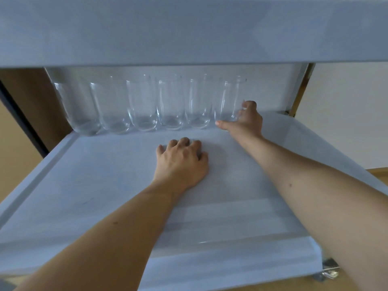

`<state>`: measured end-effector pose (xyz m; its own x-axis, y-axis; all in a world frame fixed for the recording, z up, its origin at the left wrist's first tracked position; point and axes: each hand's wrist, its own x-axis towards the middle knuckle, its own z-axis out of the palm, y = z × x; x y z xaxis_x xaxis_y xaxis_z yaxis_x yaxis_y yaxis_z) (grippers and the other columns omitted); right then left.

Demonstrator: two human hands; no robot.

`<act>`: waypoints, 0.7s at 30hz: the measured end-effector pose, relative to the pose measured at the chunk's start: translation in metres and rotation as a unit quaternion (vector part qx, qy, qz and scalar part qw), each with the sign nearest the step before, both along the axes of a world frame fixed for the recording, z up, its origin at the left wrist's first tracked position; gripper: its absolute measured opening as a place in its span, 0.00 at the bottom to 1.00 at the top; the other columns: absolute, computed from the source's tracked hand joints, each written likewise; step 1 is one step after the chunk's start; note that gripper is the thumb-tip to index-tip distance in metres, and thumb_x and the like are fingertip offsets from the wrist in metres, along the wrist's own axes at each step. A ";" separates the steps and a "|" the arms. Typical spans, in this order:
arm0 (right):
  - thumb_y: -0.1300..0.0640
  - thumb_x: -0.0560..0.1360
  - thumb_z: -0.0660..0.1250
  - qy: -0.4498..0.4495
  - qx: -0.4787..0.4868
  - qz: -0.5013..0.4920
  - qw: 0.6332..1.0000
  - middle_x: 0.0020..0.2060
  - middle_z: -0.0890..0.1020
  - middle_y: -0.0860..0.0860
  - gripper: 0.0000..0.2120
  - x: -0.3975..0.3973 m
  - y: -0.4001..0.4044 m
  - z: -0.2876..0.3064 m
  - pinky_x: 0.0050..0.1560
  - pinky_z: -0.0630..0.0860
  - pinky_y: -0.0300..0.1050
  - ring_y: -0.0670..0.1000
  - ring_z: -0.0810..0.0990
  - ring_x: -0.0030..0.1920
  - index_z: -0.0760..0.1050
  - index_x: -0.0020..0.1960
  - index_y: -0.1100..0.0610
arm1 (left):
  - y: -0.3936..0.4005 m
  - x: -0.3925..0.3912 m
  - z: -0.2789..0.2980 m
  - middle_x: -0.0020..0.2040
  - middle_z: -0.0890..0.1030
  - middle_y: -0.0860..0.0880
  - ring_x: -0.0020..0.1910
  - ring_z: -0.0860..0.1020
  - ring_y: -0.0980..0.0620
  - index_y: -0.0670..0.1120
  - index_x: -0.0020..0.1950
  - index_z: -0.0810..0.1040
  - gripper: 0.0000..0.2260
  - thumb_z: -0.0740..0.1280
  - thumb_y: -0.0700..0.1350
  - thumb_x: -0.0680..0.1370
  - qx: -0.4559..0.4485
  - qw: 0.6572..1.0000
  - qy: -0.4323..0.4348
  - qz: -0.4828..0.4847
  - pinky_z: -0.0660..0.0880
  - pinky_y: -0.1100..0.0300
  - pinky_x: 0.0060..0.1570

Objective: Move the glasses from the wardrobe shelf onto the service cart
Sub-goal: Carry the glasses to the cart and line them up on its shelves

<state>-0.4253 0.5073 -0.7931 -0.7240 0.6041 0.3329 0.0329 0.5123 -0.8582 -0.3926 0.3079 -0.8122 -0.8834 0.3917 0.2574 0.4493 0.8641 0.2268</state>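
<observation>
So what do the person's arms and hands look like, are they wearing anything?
Both arms are bare as far as the picture shows: no sleeves in view, no gloves, no watch or bracelet. The left hand and right hand show no rings that I can make out. Each forearm carries a small dark mole.

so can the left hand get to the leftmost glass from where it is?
Probably yes: the left hand rests flat on the liner, and nothing lies between it and the leftmost glass. The right hand is at the rightmost glass.
</observation>
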 end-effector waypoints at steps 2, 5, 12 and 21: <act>0.50 0.63 0.84 -0.004 0.001 0.004 1.000 0.56 0.74 0.51 0.44 -0.005 0.002 0.000 0.59 0.73 0.43 0.54 0.77 0.60 0.65 0.71 0.58 | 0.000 -0.001 -0.001 0.60 0.77 0.51 0.64 0.72 0.45 0.53 0.56 0.75 0.14 0.55 0.56 0.80 -0.001 1.000 0.001 0.001 0.65 0.46 0.64; 0.50 0.63 0.84 -0.003 -0.002 0.003 1.000 0.58 0.75 0.52 0.44 -0.009 0.002 -0.001 0.59 0.73 0.42 0.54 0.77 0.60 0.65 0.72 0.57 | 0.000 -0.002 -0.002 0.58 0.77 0.51 0.63 0.72 0.45 0.52 0.55 0.75 0.13 0.54 0.56 0.80 0.000 1.000 -0.002 0.003 0.65 0.46 0.63; 0.49 0.62 0.85 -0.005 -0.012 0.010 1.000 0.61 0.77 0.55 0.45 -0.011 0.002 -0.001 0.57 0.72 0.39 0.50 0.76 0.55 0.66 0.72 0.55 | -0.001 -0.001 -0.002 0.61 0.77 0.51 0.64 0.72 0.45 0.52 0.58 0.76 0.15 0.54 0.56 0.81 -0.004 1.000 0.003 0.004 0.64 0.46 0.64; 0.48 0.66 0.83 -0.031 0.004 0.016 0.999 0.64 0.76 0.55 0.45 -0.004 -0.007 0.001 0.62 0.72 0.41 0.54 0.77 0.63 0.63 0.74 0.56 | -0.001 0.001 -0.001 0.59 0.77 0.50 0.63 0.72 0.45 0.52 0.56 0.76 0.14 0.54 0.56 0.80 -0.005 1.000 -0.001 0.007 0.65 0.45 0.64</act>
<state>-0.4298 0.5006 -0.7916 -0.7628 0.5772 0.2914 0.0694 0.5211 -0.8507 -0.3914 0.3073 -0.8130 -0.8893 0.3822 0.2510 0.4369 0.8722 0.2198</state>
